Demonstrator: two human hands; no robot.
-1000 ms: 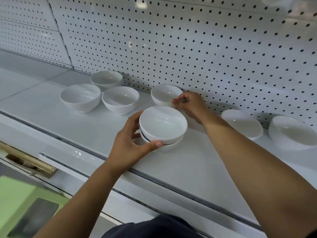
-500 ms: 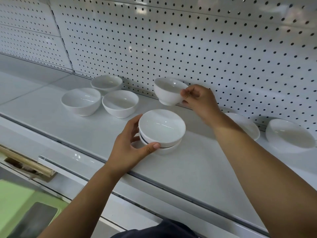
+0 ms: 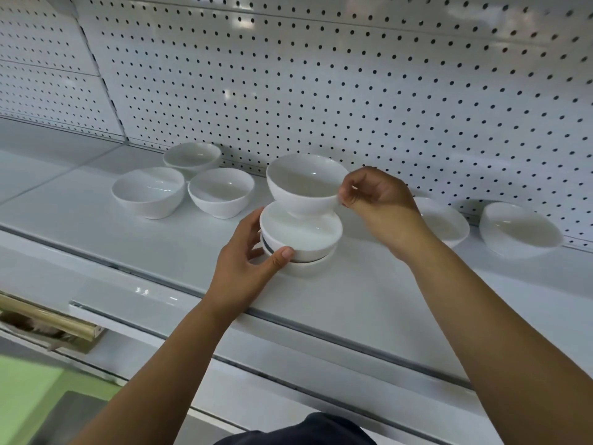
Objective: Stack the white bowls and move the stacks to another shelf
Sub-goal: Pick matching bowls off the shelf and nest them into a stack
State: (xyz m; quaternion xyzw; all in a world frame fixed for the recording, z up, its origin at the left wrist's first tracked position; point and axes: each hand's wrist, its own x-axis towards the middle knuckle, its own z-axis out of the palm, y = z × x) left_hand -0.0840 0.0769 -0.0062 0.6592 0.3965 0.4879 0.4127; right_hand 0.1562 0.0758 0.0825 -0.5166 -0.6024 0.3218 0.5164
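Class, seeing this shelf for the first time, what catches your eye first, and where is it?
The right hand pinches a white bowl by its rim over the stack mid-shelf, which the left hand grips. Three loose bowls sit to the left and two more to the right, before the pegboard wall.

I read no text, label, brand, number or sign in this view. The bowls [image 3: 149,192], the pegboard [image 3: 353,91] and the shelf [image 3: 96,239] show plain white surfaces. The strip along the shelf's front edge [image 3: 321,332] shows no legible tag.
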